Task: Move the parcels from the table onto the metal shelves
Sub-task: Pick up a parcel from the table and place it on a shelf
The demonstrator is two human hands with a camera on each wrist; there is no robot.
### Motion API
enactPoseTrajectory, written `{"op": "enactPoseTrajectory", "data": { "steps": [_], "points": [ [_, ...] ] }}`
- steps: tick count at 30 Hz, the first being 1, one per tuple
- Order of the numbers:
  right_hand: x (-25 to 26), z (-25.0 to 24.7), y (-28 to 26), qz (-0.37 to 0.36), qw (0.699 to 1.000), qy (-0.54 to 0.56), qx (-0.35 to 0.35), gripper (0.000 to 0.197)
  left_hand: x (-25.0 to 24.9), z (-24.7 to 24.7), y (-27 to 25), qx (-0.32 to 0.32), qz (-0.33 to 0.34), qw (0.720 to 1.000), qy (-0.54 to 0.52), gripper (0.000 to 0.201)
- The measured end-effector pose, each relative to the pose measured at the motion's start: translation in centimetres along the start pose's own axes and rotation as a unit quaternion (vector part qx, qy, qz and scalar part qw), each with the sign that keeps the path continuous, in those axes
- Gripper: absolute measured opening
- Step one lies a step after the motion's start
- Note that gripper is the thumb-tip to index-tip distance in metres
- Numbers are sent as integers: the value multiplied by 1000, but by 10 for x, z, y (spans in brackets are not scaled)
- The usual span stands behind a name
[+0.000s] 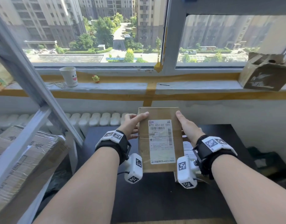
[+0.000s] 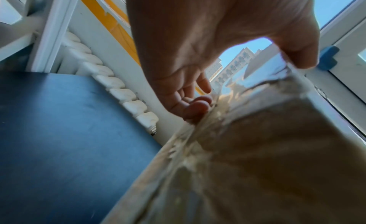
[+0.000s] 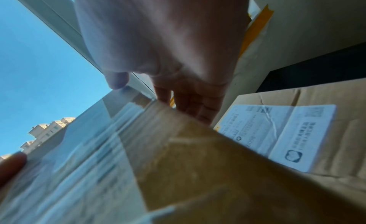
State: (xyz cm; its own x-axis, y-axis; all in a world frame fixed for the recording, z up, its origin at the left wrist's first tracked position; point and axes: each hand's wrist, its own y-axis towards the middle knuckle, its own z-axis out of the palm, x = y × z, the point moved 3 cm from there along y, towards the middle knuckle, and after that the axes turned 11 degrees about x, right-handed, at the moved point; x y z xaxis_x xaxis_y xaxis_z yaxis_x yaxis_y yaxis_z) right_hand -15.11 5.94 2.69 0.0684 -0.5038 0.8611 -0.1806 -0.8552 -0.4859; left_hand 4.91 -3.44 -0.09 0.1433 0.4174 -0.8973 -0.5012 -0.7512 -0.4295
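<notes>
1. Two hands carry one parcel (image 1: 160, 139), a flat brown box with a white label (image 1: 161, 141) facing up, held clear above the dark table (image 1: 155, 199). The left hand (image 1: 132, 125) clamps its left edge, thumb on top and fingers (image 2: 198, 105) curled under; the right hand (image 1: 187, 125) clamps the right edge the same way, thumb on top, fingers (image 3: 190, 102) reaching down beneath
2. The step in hand looks like the carry from table to shelf (image 1: 25, 97), whose pale metal frame stands to the left. I'd keep the parcel level, swing it left as one piece with both wrists moving together, and clear the slanted upright before lowering
3. The grip sits toward the far end, so the near end hangs unsupported; sliding the fingers a little further under should stop it tipping toward the body
4. A big taped box (image 1: 24, 159) already fills the shelf level nearest the arms, so I'd judge this one needs a spot beside or above it, set down flat and pushed in before either hand lets go
5. Another parcel (image 3: 297, 133) with its own label lies on the table just right of the held one; it is mostly hidden in the head view behind the right wrist
6. Hard to make out: how much free shelf there is, since the frame is cut off at the left edge; the small print on both labels; the parcel's underside; and how many parcels remain, as the table's right side is dark and cluttered
</notes>
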Motion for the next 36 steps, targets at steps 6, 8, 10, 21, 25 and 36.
{"op": "enactPoseTrajectory", "data": {
  "steps": [6,8,10,21,25,36],
  "points": [
    [-15,8,-25,2,1000,31,-6,49,6,9,-21,35,11,999,4,65],
    [-15,11,-41,7,999,44,-8,50,7,12,-32,40,12,999,-5,50],
    [-18,15,-56,11,999,51,-1,51,6,16,-47,49,17,999,-6,36],
    [-75,48,-172,-27,995,98,20,54,52,50,-185,39,12,999,23,27],
    [-102,65,-212,-25,993,112,16,57,76,58,-237,31,0,999,26,28],
    [-118,143,-310,-7,996,81,44,38,112,27,-364,-25,-25,999,40,50]
  ]
}}
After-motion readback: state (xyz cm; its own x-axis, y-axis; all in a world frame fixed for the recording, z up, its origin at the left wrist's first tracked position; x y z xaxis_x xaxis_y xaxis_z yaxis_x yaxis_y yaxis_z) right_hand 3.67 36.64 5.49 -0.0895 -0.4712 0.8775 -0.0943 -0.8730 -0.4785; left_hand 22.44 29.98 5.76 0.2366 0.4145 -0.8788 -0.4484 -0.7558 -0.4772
